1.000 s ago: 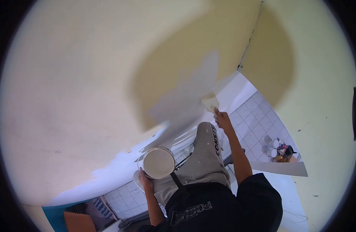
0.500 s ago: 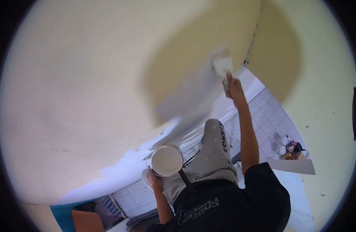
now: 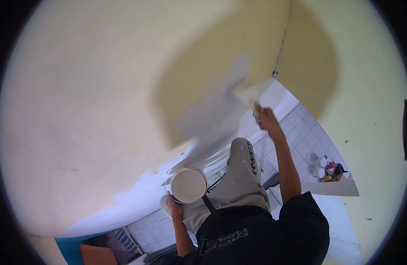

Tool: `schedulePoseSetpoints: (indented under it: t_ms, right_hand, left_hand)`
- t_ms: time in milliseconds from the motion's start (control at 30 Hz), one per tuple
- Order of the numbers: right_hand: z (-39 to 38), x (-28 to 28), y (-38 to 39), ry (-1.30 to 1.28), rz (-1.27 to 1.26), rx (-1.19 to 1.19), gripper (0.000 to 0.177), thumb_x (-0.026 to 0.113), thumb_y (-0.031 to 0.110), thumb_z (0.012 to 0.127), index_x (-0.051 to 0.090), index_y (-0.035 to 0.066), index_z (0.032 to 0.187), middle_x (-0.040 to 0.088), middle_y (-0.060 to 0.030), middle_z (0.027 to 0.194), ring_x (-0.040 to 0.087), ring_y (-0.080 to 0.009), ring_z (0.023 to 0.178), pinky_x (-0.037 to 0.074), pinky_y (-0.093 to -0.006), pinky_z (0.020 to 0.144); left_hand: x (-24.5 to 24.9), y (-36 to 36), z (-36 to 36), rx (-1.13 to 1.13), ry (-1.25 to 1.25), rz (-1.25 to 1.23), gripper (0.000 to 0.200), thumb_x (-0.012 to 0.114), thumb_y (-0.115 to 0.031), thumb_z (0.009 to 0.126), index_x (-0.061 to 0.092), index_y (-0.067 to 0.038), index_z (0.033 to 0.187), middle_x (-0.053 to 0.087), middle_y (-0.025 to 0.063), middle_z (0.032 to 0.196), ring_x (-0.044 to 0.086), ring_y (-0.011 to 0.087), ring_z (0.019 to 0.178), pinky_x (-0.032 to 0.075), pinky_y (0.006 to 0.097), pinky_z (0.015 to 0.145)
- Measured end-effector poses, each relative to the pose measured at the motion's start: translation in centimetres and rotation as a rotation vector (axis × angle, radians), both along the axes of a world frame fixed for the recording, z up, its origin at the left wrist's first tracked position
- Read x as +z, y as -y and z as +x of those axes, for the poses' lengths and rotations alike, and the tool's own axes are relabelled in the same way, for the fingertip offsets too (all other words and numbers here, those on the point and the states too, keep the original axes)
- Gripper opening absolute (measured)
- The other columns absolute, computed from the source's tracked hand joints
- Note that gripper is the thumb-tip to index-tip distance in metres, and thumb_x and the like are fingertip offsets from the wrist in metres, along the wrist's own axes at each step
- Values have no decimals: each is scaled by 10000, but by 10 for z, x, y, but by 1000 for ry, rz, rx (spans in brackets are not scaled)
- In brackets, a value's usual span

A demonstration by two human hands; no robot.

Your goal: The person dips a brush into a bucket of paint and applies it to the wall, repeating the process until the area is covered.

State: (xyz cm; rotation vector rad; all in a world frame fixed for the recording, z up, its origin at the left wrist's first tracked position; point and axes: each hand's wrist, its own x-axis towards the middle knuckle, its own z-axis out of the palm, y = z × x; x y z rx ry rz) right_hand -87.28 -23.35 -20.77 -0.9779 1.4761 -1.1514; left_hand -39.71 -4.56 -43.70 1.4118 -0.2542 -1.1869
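My right hand (image 3: 266,119), arm stretched out, is closed round the handle of a wide paintbrush (image 3: 246,94). The brush's pale bristles are against the yellow wall (image 3: 203,57), close to the corner, and slightly blurred. Around and left of it spreads a patch of wet white paint (image 3: 212,108), partly in my shadow. Low in front of my lap, my left hand (image 3: 174,207) grips the side of a round paint bucket (image 3: 189,185) with a thin wire handle. Whitish paint shows inside the bucket.
A cracked corner line (image 3: 280,48) runs down to the right of the brush. Paint cans and tools (image 3: 329,170) stand on the tiled floor (image 3: 296,128) far below. An orange foam mat (image 3: 98,255) lies at lower left. My knee (image 3: 242,154) is beside the wall.
My right hand has drawn the brush down and slightly left, and a fresh white streak shows above it. The bucket stays in my left hand, nearly unmoved.
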Motion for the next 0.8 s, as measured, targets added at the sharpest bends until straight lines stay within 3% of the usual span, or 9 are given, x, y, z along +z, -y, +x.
schedulePoseSetpoints:
  t_ms: [100, 167, 233, 333, 367, 433, 567, 667, 800]
  right_hand:
    - [11, 82, 9, 97, -193, 50, 483, 504, 517, 939, 503, 118, 666, 406, 67, 532, 346, -27, 426, 268, -225, 390]
    - [24, 90, 21, 102, -265, 52, 482, 499, 528, 937, 486, 126, 672, 400, 70, 543, 331, -25, 431, 252, -213, 391]
    - [44, 68, 40, 75, -267, -12, 494, 483, 558, 932, 445, 143, 667, 378, 72, 550, 295, -26, 432, 220, -195, 389]
    - [63, -12, 45, 334, -143, 37, 502, 453, 575, 936, 440, 155, 662, 394, 70, 557, 329, -35, 436, 248, -206, 390]
    - [72, -39, 40, 289, -104, -59, 521, 449, 584, 933, 418, 159, 635, 382, 67, 532, 336, -41, 416, 251, -210, 378]
    - [70, -89, 24, 267, -29, -15, 537, 449, 595, 927, 424, 146, 631, 399, 52, 544, 341, -52, 399, 271, -205, 373]
    - [54, -131, -7, 143, 274, -21, 538, 466, 599, 917, 452, 137, 642, 403, 51, 549, 334, -53, 400, 269, -208, 370]
    - [44, -125, -18, -76, 291, -64, 538, 483, 593, 913, 472, 120, 657, 398, 44, 548, 329, -50, 408, 257, -221, 367]
    - [20, -41, -17, 61, 143, 70, 521, 495, 568, 920, 493, 105, 681, 396, 49, 554, 309, -47, 413, 252, -219, 381]
  left_hand:
    - [2, 1, -4, 80, 19, 44, 326, 558, -387, 936, 503, -108, 777, 453, -11, 728, 464, 119, 708, 401, 296, 673]
    - [0, 0, 0, 24, 4, 19, 332, 555, -391, 937, 506, -99, 787, 461, -5, 748, 469, 124, 719, 403, 289, 690]
    - [-6, -2, 6, -5, 4, 0, 335, 554, -393, 937, 509, -89, 805, 468, 3, 766, 478, 129, 731, 410, 286, 709]
    - [-13, -4, 9, -11, 15, -12, 334, 560, -394, 934, 512, -77, 840, 477, 15, 790, 496, 137, 752, 426, 290, 739]
    - [-10, -4, 8, -12, 11, -6, 334, 565, -393, 931, 513, -74, 850, 480, 18, 797, 501, 140, 761, 430, 294, 750]
    - [-4, -5, 3, 2, 21, 17, 335, 573, -395, 927, 515, -73, 858, 486, 20, 807, 508, 142, 775, 435, 302, 760]
    - [0, -1, 1, -10, 24, 28, 343, 579, -407, 920, 516, -73, 873, 502, 23, 830, 514, 145, 792, 439, 320, 763]
    - [-10, 2, 5, 7, -1, 15, 341, 575, -406, 921, 511, -74, 874, 510, 27, 835, 514, 145, 793, 440, 324, 754]
    - [-9, -2, 7, -44, -6, 16, 339, 556, -405, 930, 505, -81, 843, 508, 27, 828, 511, 144, 797, 439, 319, 741]
